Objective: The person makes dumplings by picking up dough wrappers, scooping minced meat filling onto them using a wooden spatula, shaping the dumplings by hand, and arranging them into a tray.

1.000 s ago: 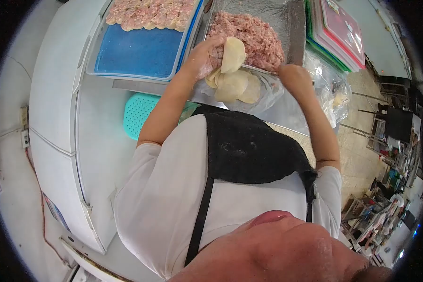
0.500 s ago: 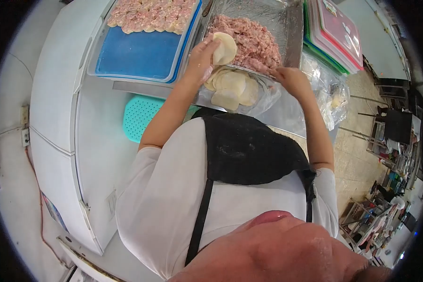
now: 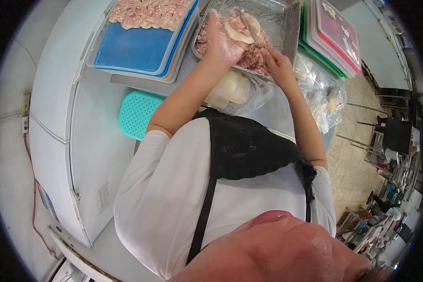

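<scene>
My left hand (image 3: 221,44) is over the metal tray, palm up, with a round dough wrapper (image 3: 235,34) resting on its palm and fingers. A dab of ground meat lies on the wrapper. My right hand (image 3: 278,66) is closed around the handle of a narrow, flat spreading tool (image 3: 254,33), whose blade touches the meat on the wrapper. Under both hands is a mound of ground meat (image 3: 254,61) in the metal tray (image 3: 279,23). Just in front of my body, a stack of pale round wrappers (image 3: 230,89) lies in clear plastic, partly covered by my left forearm.
On the left, a blue-lined tray (image 3: 136,49) carries rows of meat-topped pieces at its far end. Several coloured lids or boards (image 3: 336,33) are stacked on the right, above a clear plastic bag (image 3: 322,94). A turquoise perforated basket (image 3: 138,113) sits below the counter beside a white refrigerator (image 3: 94,141).
My left hand has moved forward and turned palm up with the wrapper. The spreading tool has come up out of the meat mound, and meat now lies on the wrapper.
</scene>
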`<state>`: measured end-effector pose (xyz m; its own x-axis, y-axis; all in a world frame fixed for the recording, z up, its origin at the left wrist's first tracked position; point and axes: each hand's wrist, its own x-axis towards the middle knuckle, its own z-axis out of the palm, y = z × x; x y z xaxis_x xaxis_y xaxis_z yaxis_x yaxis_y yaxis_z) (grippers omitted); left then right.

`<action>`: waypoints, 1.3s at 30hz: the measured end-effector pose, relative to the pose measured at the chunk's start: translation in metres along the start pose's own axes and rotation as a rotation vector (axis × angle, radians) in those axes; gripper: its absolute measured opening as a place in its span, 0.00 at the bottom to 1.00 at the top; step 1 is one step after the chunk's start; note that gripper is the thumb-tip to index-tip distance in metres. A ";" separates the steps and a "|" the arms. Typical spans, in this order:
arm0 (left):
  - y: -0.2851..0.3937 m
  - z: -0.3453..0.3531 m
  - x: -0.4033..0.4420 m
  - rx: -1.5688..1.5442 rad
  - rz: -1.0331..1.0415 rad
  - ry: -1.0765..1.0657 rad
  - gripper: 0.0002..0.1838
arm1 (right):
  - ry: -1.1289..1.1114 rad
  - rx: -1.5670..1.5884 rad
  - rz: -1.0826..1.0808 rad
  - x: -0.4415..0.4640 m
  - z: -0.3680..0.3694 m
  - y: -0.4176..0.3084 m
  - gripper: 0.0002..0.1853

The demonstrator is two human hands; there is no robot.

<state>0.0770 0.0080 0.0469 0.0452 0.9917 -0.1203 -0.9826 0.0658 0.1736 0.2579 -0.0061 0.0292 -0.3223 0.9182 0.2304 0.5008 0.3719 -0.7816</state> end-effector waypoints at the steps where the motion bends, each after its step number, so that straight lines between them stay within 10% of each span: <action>1: 0.001 -0.003 0.001 0.042 0.026 -0.024 0.34 | -0.063 -0.102 -0.030 -0.002 -0.007 0.005 0.18; 3: 0.010 -0.026 0.004 0.125 0.090 -0.074 0.39 | -0.192 -0.306 -0.102 -0.006 -0.032 0.004 0.16; 4: 0.017 -0.084 0.035 -0.247 -0.112 -0.597 0.42 | -0.200 -0.405 -0.115 -0.009 -0.041 -0.008 0.15; 7: 0.003 -0.042 0.008 0.143 0.165 0.092 0.43 | -0.214 -0.575 -0.193 -0.012 -0.048 -0.026 0.14; 19: -0.003 0.004 -0.016 0.062 0.170 0.176 0.33 | -0.274 -0.532 -0.358 0.003 -0.072 -0.026 0.16; 22: 0.002 -0.002 -0.024 0.452 0.270 -0.146 0.31 | -0.270 0.016 -0.148 0.003 -0.094 -0.018 0.17; 26: 0.015 0.018 -0.044 1.770 0.738 -0.356 0.41 | -0.393 0.065 -0.051 0.003 -0.103 -0.012 0.19; 32: 0.021 0.027 -0.046 1.935 0.280 -0.491 0.29 | -0.443 -0.025 -0.205 -0.012 -0.101 -0.034 0.19; 35: 0.023 0.001 -0.038 2.072 0.581 -0.617 0.27 | -0.473 -0.051 -0.322 -0.003 -0.083 -0.008 0.18; 39: 0.018 -0.001 -0.038 1.988 0.154 -0.197 0.31 | -0.360 -0.412 -0.377 0.012 -0.085 0.003 0.17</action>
<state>0.0570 -0.0287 0.0532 0.1474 0.9871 0.0632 0.5495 -0.1348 0.8245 0.3235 0.0178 0.0786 -0.7482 0.6384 0.1807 0.5442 0.7463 -0.3833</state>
